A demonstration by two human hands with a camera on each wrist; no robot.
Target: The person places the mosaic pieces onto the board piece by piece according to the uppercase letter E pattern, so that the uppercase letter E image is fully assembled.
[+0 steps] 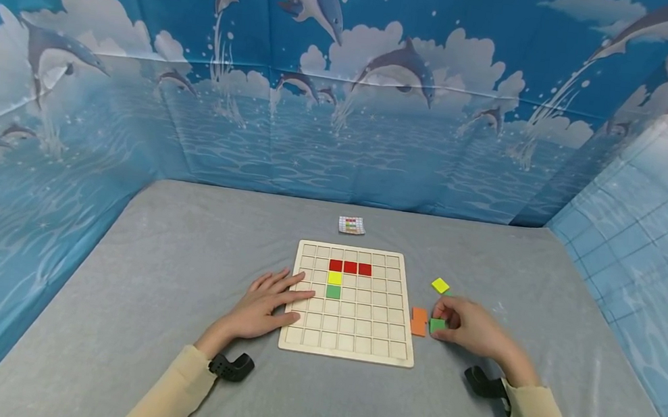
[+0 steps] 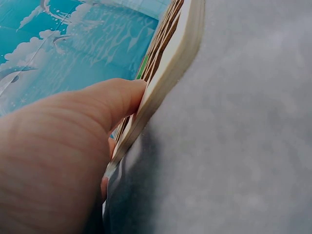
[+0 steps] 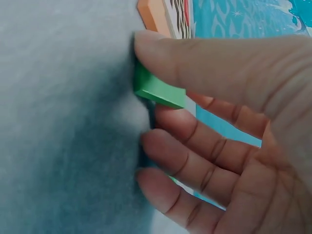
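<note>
A pale wooden grid board lies on the grey cloth, holding a row of three red tiles. Below the row's left end sit a yellow tile and a green tile. My left hand rests on the board's left edge, fingers spread; in the left wrist view its thumb touches the rim. Right of the board, my right hand pinches a loose green tile between thumb and fingers, close over the cloth. The right wrist view shows the other fingers loosely bent behind it.
Orange pieces lie against the board's right edge. A loose yellow tile lies beyond my right hand, with a bit of green showing beside it. Behind the board is a small card with a coloured grid. A dolphin-print curtain borders the table.
</note>
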